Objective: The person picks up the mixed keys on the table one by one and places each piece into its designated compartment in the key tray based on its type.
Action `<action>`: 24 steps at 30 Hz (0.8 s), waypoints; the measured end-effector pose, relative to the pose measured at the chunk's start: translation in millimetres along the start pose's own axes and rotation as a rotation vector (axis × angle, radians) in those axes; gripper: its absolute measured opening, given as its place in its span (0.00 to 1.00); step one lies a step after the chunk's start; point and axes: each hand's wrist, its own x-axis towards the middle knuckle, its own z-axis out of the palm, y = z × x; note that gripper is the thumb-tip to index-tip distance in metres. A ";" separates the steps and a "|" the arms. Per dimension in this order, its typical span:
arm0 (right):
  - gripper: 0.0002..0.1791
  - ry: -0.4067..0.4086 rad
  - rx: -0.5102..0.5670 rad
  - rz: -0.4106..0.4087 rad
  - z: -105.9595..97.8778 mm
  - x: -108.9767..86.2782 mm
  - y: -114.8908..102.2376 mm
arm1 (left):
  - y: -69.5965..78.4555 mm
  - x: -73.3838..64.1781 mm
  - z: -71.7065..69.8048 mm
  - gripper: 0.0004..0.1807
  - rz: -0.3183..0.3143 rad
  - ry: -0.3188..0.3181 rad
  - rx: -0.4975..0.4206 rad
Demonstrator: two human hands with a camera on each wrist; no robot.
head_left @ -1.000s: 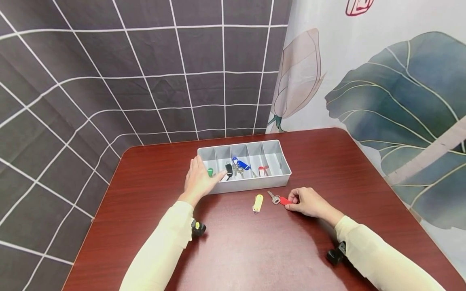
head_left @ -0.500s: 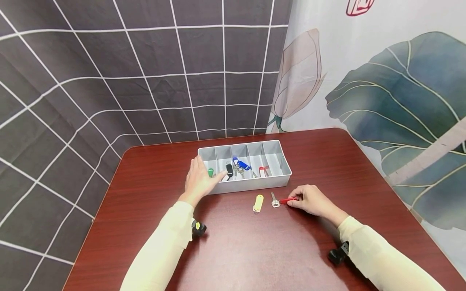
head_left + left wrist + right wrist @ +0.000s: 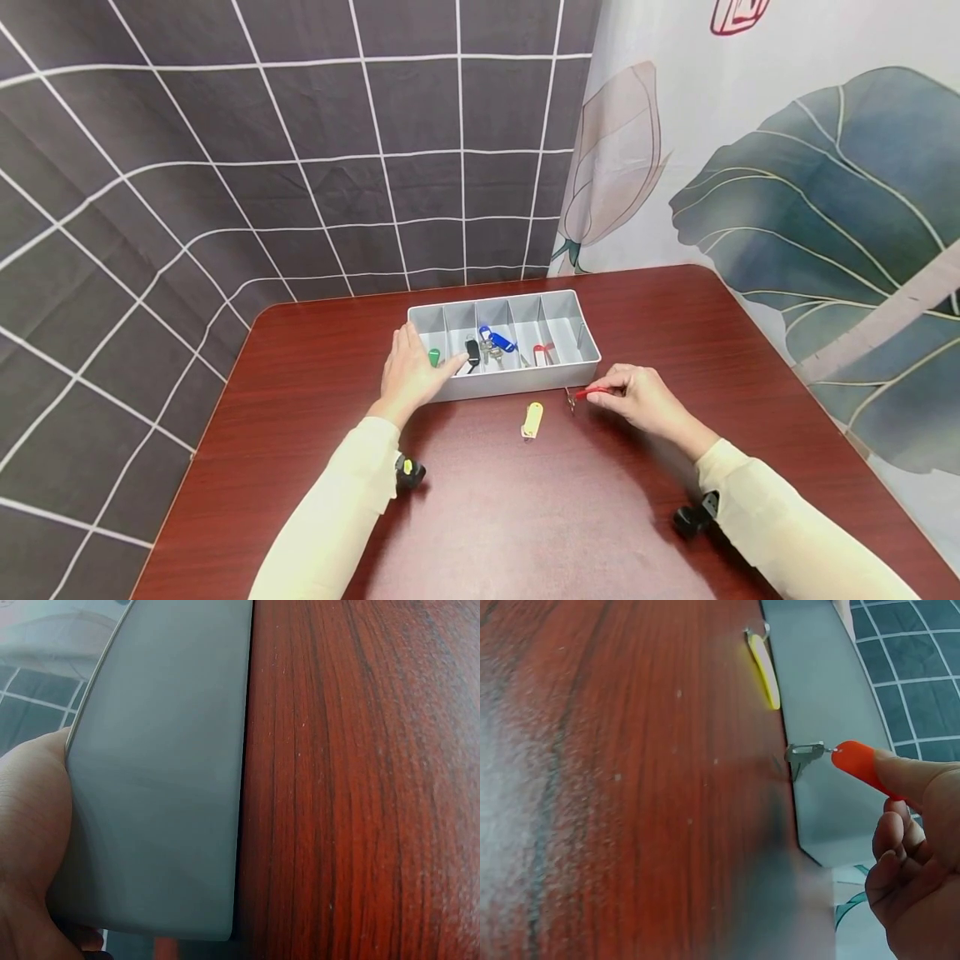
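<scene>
A grey divided tray stands on the table. My left hand holds its front left corner, thumb over the front rim and fingers along the left end. My right hand pinches a red key tag between thumb and forefinger. From the tag hangs a metal key, just in front of the tray's front wall. A yellow key tag lies on the table before the tray, a ring at its end. Inside the tray are a green tag, a black tag, blue tags with keys, and another red tag.
The reddish-brown wooden table extends around the tray. Behind it hang a dark grid-patterned curtain and a pale curtain with leaf and flower prints. Each sleeve carries a small black wrist device.
My right hand has lifted the red key tag and brought it closer to the tray. Its key now hangs down instead of lying outstretched. My left hand stays at the tray's corner.
</scene>
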 end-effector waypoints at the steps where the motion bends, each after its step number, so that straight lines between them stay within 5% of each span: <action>1: 0.06 0.006 0.007 -0.001 -0.2 0.8 -0.6 | -0.2 0.0 0.2 0.66 0.001 0.000 -0.001; 24: 0.07 0.074 0.120 0.066 -17.3 30.5 -30.9 | -1.3 -0.3 2.2 0.66 0.008 0.015 -0.004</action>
